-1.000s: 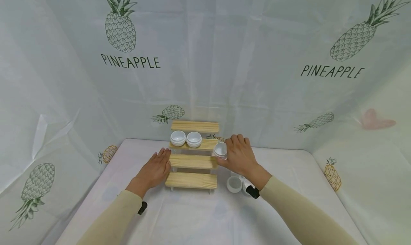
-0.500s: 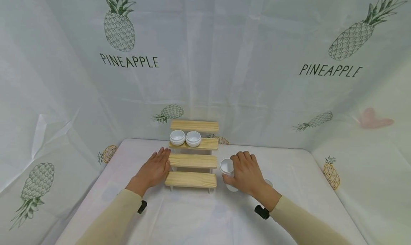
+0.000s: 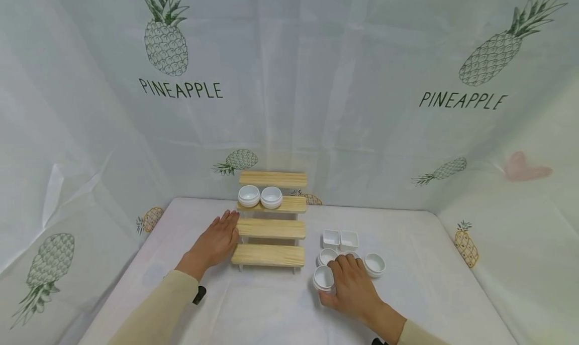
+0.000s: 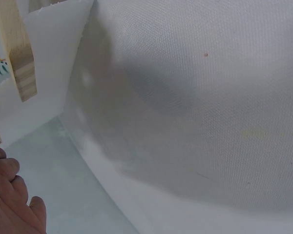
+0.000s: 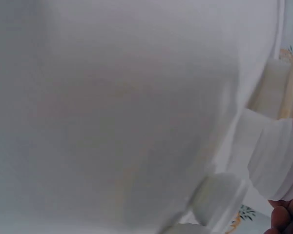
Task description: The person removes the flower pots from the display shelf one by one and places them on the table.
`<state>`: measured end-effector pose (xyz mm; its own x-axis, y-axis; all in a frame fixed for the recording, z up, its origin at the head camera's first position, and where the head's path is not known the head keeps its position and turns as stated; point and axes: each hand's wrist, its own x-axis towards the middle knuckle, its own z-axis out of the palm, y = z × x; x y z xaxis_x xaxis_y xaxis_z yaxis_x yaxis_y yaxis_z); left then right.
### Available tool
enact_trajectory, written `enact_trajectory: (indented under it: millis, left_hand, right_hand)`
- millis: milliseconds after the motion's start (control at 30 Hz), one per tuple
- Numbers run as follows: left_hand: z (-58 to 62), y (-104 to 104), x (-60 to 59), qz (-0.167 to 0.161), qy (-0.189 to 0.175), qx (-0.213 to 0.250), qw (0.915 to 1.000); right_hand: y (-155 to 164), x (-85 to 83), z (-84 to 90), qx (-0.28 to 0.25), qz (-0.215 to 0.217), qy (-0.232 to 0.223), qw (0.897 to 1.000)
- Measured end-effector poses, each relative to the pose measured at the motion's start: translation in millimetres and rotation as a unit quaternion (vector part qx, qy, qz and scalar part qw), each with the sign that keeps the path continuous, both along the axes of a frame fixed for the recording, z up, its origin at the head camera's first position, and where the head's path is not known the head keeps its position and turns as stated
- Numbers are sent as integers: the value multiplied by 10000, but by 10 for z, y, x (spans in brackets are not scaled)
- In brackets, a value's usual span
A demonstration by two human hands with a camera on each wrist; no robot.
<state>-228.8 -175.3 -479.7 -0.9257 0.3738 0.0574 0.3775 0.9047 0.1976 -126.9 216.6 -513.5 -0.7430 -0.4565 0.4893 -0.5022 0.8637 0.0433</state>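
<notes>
My right hand (image 3: 355, 289) grips a small round white bowl (image 3: 323, 277) between thumb and fingers, in front of other bowls on the table. In the right wrist view that bowl (image 5: 276, 158) is held upright between the fingertips. At left, my left hand (image 3: 214, 242) rests with straight fingers against the side of a four-step wooden stand (image 3: 270, 228). Two round white bowls, a left one (image 3: 249, 196) and a right one (image 3: 271, 197), sit side by side on its second step from the top. The left wrist view catches part of the left hand (image 4: 14, 200) beside a wooden board (image 4: 19, 58).
Two square white dishes, one on the left (image 3: 331, 239) and one on the right (image 3: 349, 240), stand right of the stand. Before them are round white bowls (image 3: 374, 265), one partly hidden by my right hand. A pineapple-print cloth (image 3: 316, 109) hangs behind the table.
My right hand has carried the bowl from beside the stand's second step down toward the front, past the square dishes. My left hand stays at the stand's side.
</notes>
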Motion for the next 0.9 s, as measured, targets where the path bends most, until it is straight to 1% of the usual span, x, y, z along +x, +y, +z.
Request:
enact_trajectory:
  millis: [100, 200, 300, 367, 467, 700, 900]
  left_hand:
    - [5, -1, 4, 16, 37, -37, 10000]
    - [24, 9, 11, -5, 84, 29, 10000]
    - [32, 24, 21, 20, 42, 34, 10000]
    - [29, 29, 26, 14, 20, 61, 10000]
    - [23, 29, 31, 24, 13, 61, 10000]
    - [-1, 17, 14, 13, 152, 67, 9999]
    - [-13, 18, 13, 26, 155, 72, 9999]
  right_hand:
    - [11, 33, -61, 65, 17, 50, 10000]
    - [27, 43, -110, 104, 87, 218, 9997]
    - [50, 47, -163, 133, 167, 407, 9989]
    - [68, 45, -198, 148, 175, 452, 9987]
    - [91, 41, -225, 162, 154, 406, 9989]
    - [115, 33, -230, 102, 172, 298, 9994]
    - [118, 26, -240, 14, 182, 184, 9997]
